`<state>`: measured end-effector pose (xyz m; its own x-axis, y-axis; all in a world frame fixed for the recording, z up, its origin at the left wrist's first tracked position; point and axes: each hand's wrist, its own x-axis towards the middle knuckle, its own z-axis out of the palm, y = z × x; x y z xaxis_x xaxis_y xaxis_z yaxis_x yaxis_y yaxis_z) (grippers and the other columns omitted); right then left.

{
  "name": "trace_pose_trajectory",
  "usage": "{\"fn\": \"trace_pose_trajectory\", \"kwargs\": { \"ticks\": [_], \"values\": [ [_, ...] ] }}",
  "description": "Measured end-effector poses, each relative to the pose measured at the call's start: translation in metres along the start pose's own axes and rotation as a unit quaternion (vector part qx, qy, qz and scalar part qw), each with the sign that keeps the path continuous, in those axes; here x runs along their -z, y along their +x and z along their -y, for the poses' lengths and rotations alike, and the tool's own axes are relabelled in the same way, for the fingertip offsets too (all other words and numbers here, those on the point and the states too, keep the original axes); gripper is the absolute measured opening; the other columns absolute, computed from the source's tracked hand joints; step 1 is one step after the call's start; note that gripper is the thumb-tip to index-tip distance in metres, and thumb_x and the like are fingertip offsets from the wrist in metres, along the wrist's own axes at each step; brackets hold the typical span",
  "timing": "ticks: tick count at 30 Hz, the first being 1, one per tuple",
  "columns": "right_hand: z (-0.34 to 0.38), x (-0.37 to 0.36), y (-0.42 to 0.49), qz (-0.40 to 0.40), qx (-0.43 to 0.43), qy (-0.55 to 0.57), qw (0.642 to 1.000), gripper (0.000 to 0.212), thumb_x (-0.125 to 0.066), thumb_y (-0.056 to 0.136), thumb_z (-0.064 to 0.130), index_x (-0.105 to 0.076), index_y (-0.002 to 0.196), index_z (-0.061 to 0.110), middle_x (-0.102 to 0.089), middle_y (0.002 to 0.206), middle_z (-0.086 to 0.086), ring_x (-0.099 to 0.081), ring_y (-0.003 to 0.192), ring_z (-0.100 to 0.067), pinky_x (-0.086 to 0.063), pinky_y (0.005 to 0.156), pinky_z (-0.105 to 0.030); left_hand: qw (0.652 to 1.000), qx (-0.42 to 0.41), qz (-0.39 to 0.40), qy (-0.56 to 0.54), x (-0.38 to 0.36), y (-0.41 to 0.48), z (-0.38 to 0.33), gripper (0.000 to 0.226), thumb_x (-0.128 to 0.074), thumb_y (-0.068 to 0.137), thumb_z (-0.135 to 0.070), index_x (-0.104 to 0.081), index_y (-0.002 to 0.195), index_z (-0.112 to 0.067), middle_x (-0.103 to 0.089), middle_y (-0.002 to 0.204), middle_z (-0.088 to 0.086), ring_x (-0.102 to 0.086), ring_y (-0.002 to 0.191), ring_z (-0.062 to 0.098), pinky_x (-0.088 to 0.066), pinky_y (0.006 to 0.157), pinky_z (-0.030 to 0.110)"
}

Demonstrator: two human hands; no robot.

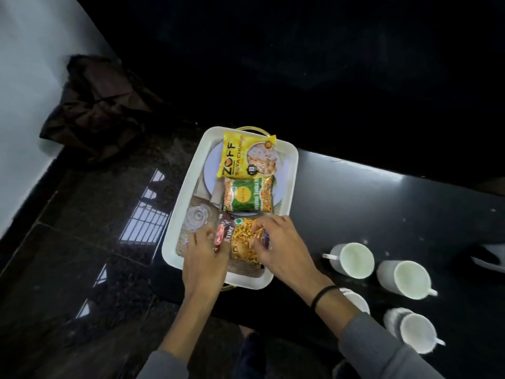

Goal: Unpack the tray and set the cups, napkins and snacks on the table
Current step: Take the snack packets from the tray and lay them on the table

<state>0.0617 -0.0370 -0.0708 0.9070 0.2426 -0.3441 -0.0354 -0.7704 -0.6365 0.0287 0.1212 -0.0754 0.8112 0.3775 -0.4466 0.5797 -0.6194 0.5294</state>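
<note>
A white tray [290,170] sits on the left end of the black table [382,209]. In it lie a yellow snack packet [247,155] at the far end, a green packet [247,196] in the middle and a mixture snack packet [244,243] nearest me. My left hand [205,255] grips the mixture packet's left edge and my right hand [281,242] its right edge. A clear glass [196,216] stands in the tray's left side. Pale plates [213,165] and a woven mat [246,273] lie under the packets. Several white cups [352,259] stand on the table to the right.
A dark crumpled cloth [95,110] lies on the floor by the white wall at the left. The glossy dark stone floor [82,255] borders the table's left edge. A pale object [489,258] lies at the table's right edge. The far background is dark.
</note>
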Motion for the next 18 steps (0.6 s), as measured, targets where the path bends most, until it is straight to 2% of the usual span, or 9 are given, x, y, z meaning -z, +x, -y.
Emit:
{"fn": "trace_pose_trajectory", "kwargs": {
  "ticks": [2,3,7,10,12,15,18],
  "values": [
    [0.0,-0.014,0.009,0.009,0.011,-0.045,0.999,0.029,-0.066,0.093,0.027,-0.062,0.12,0.016,-0.058,0.133,0.0,-0.046,0.13,-0.022,-0.04,0.108,-0.037,0.998,0.037,0.04,-0.011,0.0,0.017,0.009,0.052,-0.06,0.096,-0.044,-0.048,0.136,-0.014,-0.057,0.134,0.008,-0.054,0.124,0.03,-0.046,0.099,0.046],
    [0.0,-0.02,0.013,0.012,0.001,-0.051,0.999,0.033,-0.066,0.093,0.028,-0.06,0.124,0.016,-0.056,0.137,-0.001,-0.044,0.134,-0.023,-0.039,0.11,-0.039,0.996,0.056,0.068,-0.021,-0.001,0.025,0.014,0.052,-0.059,0.095,-0.05,-0.049,0.133,-0.015,-0.061,0.13,0.007,-0.058,0.12,0.03,-0.048,0.099,0.046],
    [-0.001,-0.036,0.013,0.017,-0.062,-0.003,0.998,0.052,-0.071,0.092,0.032,-0.047,0.137,0.019,-0.046,0.146,-0.004,-0.042,0.138,-0.025,-0.039,0.114,-0.044,0.99,0.067,0.125,-0.027,-0.008,0.039,0.023,0.041,-0.061,0.09,-0.06,-0.055,0.103,-0.022,-0.072,0.097,0.002,-0.068,0.095,0.025,-0.054,0.089,0.044],
    [-0.007,-0.039,0.011,0.023,-0.104,0.034,0.994,0.058,-0.073,0.092,0.037,-0.043,0.14,0.025,-0.046,0.143,-0.002,-0.047,0.131,-0.021,-0.039,0.111,-0.035,0.973,0.097,0.168,-0.126,-0.012,0.043,0.026,0.038,-0.07,0.085,-0.057,-0.058,0.093,-0.023,-0.072,0.073,-0.005,-0.07,0.071,0.014,-0.059,0.074,0.042],
    [-0.011,-0.035,0.011,0.033,-0.116,0.058,0.991,0.061,-0.074,0.09,0.041,-0.043,0.141,0.026,-0.05,0.14,-0.001,-0.05,0.127,-0.018,-0.043,0.105,-0.029,0.959,0.092,0.189,-0.19,-0.013,0.043,0.028,0.029,-0.075,0.083,-0.049,-0.069,0.091,-0.022,-0.077,0.074,-0.001,-0.073,0.07,0.014,-0.062,0.07,0.038],
    [-0.014,-0.028,0.012,0.036,-0.123,0.12,0.984,0.066,-0.08,0.085,0.043,-0.047,0.139,0.024,-0.057,0.127,0.006,-0.057,0.115,-0.012,-0.045,0.087,-0.013,0.94,0.063,0.178,-0.285,-0.012,0.043,0.031,0.02,-0.083,0.079,-0.038,-0.075,0.091,-0.024,-0.078,0.082,0.002,-0.075,0.078,0.02,-0.063,0.073,0.032],
    [-0.014,-0.023,0.01,0.038,-0.127,0.158,0.979,0.068,-0.082,0.082,0.046,-0.047,0.139,0.028,-0.055,0.126,0.013,-0.058,0.111,-0.01,-0.044,0.086,-0.016,0.922,0.061,0.181,-0.336,-0.007,0.044,0.03,0.027,-0.088,0.075,-0.033,-0.073,0.096,-0.03,-0.079,0.093,-0.001,-0.076,0.084,0.017,-0.063,0.078,0.031]
  ]
}}
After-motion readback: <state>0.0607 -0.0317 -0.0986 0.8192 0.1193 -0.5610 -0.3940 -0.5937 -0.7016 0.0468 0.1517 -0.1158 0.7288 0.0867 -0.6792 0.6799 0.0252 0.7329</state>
